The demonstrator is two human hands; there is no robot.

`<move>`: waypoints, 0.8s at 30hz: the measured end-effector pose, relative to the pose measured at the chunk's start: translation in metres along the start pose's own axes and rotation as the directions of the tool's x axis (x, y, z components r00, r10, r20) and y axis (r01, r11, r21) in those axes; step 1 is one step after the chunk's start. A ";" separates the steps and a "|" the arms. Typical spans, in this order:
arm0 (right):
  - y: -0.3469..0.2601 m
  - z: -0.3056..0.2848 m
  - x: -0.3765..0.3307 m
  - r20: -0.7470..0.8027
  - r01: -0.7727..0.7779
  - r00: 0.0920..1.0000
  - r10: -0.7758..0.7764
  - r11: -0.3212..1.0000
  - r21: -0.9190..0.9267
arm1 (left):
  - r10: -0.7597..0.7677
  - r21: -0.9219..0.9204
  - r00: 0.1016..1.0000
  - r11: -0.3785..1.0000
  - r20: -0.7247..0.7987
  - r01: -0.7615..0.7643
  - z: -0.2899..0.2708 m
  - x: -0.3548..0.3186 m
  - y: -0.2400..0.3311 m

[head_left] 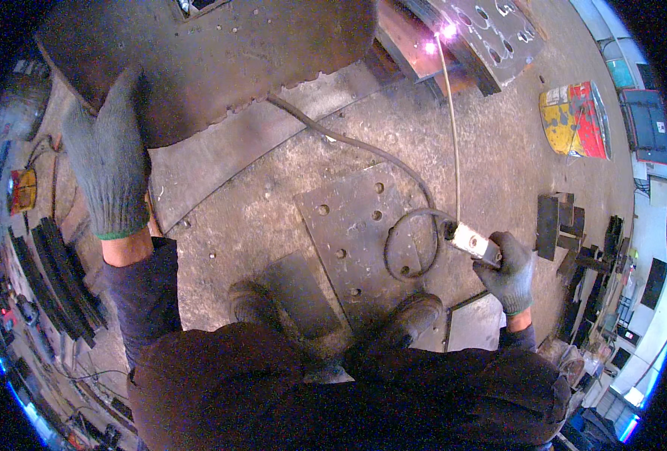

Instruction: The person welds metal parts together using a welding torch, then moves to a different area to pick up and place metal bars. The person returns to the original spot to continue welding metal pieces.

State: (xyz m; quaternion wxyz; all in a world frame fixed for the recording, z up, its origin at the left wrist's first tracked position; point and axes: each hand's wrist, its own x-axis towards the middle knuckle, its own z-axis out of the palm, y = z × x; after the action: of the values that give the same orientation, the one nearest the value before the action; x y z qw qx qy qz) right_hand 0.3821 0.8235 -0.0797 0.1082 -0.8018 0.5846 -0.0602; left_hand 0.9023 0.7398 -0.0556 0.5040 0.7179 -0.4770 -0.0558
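My gloved right hand (512, 274) is closed around a pale welding electrode holder (472, 242). A long thin electrode (451, 124) reaches from the holder to the far stacked steel pieces (465, 56), where bright pinkish-white light glows at its tip. My gloved left hand (110, 169) grips the left edge of a large dark brown board (198, 79). This board has a ragged near edge and a small window at the top of the view; it resembles a hand-held welding shield. Some left fingers are hidden by it. A cable (375, 150) loops near the holder.
On the floor a drilled steel plate (330, 218) lies ahead of my boots (416, 316). A yellow-and-red bucket (574, 120) stands at the far right. Dark metal strips (59, 274) are stacked on the left, with more steel pieces (562, 225) on the right.
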 end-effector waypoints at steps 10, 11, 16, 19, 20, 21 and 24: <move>-0.001 -0.001 0.004 -0.008 -0.002 1.000 0.001 1.000 -0.009 | -0.080 -0.075 0.996 0.994 -0.029 0.077 0.005 -0.001 -0.007; 0.000 -0.001 0.004 -0.011 0.001 1.000 -0.001 1.000 -0.010 | -0.068 -0.067 0.997 0.996 -0.023 0.066 0.005 -0.001 -0.010; -0.005 0.001 0.009 0.001 0.030 1.000 -0.030 1.000 0.006 | -0.065 -0.100 0.997 0.993 -0.045 0.061 0.005 0.000 -0.013; -0.006 0.002 0.007 0.010 0.043 0.999 -0.042 0.998 -0.050 | -0.077 -0.107 0.996 0.992 -0.040 0.073 0.004 0.000 -0.014; -0.006 0.003 0.006 0.013 0.040 0.999 -0.039 0.998 -0.051 | -0.086 -0.097 0.996 0.992 -0.039 0.081 0.004 -0.001 -0.012; -0.005 0.004 0.005 0.016 0.035 0.999 -0.034 0.998 -0.054 | -0.094 -0.090 0.995 0.992 -0.037 0.090 0.004 -0.001 -0.011; -0.005 0.003 0.002 0.020 0.031 0.999 -0.030 0.998 -0.047 | -0.081 -0.047 0.997 0.996 -0.012 0.080 0.001 -0.003 -0.008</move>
State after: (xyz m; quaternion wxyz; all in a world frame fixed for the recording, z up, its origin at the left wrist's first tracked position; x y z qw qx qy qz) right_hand 0.3875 0.8230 -0.0814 0.0942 -0.8135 0.5725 -0.0403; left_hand 0.9051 0.7415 -0.0640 0.5211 0.7251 -0.4427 -0.0820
